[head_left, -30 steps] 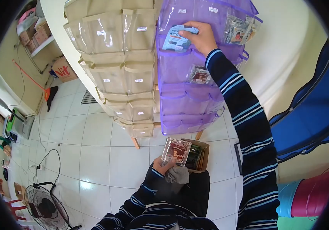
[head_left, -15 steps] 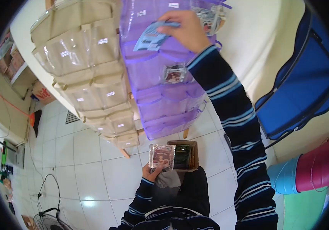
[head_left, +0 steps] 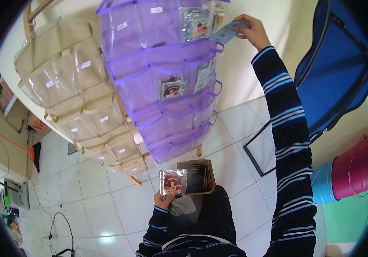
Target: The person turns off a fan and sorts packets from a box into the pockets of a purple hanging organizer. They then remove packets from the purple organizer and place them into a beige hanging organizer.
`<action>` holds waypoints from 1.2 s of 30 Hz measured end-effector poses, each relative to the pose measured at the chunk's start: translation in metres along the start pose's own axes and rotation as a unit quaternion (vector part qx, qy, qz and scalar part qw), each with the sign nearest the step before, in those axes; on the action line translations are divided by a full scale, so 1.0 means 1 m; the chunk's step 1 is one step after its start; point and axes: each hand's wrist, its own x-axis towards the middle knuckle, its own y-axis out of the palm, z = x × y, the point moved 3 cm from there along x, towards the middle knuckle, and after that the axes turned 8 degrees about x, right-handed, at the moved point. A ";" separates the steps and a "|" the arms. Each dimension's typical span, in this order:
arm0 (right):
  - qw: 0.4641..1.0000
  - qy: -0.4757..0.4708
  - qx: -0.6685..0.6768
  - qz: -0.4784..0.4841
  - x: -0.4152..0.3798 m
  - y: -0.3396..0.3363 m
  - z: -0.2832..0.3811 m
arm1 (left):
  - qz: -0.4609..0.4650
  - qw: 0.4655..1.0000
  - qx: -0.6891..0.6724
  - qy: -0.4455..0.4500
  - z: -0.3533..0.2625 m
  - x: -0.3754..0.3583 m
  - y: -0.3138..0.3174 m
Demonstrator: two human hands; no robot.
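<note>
A light-blue sachet (head_left: 226,33) is pinched in my right hand (head_left: 252,32), at the right edge of a purple hanging organizer (head_left: 137,55) with clear pockets. My left hand (head_left: 165,199) grips a silver and brown sachet (head_left: 173,181) low over my lap, with a grey cloth (head_left: 182,205) just under it. Beside it, an open cardboard box (head_left: 212,180) holds several dark packets. Pockets of the purple organizer carry a silver packet (head_left: 197,25), a brown sachet (head_left: 171,88) and a pale packet (head_left: 203,77).
A beige hanging organizer (head_left: 66,62) with labelled pockets hangs on the left. To the right are a blue folding item with a black frame (head_left: 342,64), a magenta bucket (head_left: 351,171) and a light-blue bucket (head_left: 324,182). White floor tiles (head_left: 94,192) spread below.
My right hand has carried the light-blue sachet rightward, from the organizer's upper middle to its right edge. The view has shifted, and my left hand still holds its sachet.
</note>
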 end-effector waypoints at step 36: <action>0.989 -0.055 -0.117 0.074 0.020 0.049 -0.083 | 0.008 0.996 0.004 -0.085 0.008 0.021 0.035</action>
